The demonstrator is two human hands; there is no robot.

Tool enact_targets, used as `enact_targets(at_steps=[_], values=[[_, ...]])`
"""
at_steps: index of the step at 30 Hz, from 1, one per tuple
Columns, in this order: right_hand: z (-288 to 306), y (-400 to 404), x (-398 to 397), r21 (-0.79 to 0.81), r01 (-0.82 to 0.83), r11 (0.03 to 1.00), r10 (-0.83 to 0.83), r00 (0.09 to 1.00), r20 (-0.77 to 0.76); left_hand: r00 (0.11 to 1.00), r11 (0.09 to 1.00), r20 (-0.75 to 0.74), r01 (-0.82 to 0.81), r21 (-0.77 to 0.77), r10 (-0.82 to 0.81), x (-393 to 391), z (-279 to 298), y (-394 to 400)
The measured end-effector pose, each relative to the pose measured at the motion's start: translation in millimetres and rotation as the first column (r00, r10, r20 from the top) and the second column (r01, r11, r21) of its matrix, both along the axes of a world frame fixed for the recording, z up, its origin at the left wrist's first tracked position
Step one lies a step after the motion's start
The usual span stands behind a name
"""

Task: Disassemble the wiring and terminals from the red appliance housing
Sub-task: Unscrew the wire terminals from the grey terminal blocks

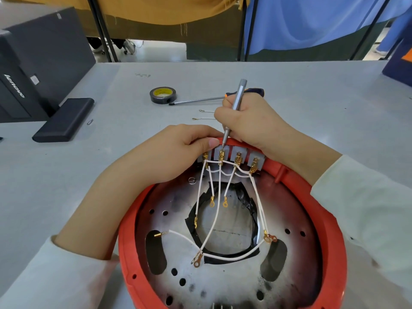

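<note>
the red housing (pixel 296 181) is lying open-side up on the bench (pixel 289 90), near the person; the left hand (pixel 178 152) is grasping its far rim beside the grey terminal blocks (pixel 231 153) while the right hand (pixel 252 121) is gripping a slim grey driver (pixel 236 101), tip on the second terminal; the tip is likely to slip off and nick the white wires (pixel 214 219) or the steadying thumb

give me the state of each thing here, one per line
right hand: grips grey screwdriver, tip on second terminal block
left hand: holds red housing rim
white wires: attached at blocks, ring ends loose
tape roll: lying flat
long screwdriver: lying unused
</note>
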State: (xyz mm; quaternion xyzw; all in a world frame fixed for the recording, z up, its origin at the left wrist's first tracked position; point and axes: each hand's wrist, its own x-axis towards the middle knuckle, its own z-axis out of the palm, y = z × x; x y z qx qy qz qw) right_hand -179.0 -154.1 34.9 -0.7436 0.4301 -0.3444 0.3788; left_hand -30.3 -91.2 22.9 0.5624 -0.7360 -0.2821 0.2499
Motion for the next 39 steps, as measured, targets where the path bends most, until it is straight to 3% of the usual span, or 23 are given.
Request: enact_targets(at_steps=[26, 34, 39], values=[[0.7, -8.2, 11.6, 0.120, 0.067, 0.991, -0.043, 0.980, -0.192, 0.999, 1.000, 0.028, -0.019, 0.020, 0.018, -2.2, 1.9, 0.2], [3.8, 2.6, 3.8, 0.023, 0.062, 0.998, -0.060, 0.996, -0.065, 1.000, 1.000, -0.006, -0.019, 0.013, 0.019, 0.0, 1.0, 1.1], [21.6, 9.3, -10.7, 0.111, -0.019, 0.994, 0.013, 0.998, 0.055, 1.000, 1.000, 0.022, 0.003, 0.005, -0.003, 0.9, 0.0, 0.4]])
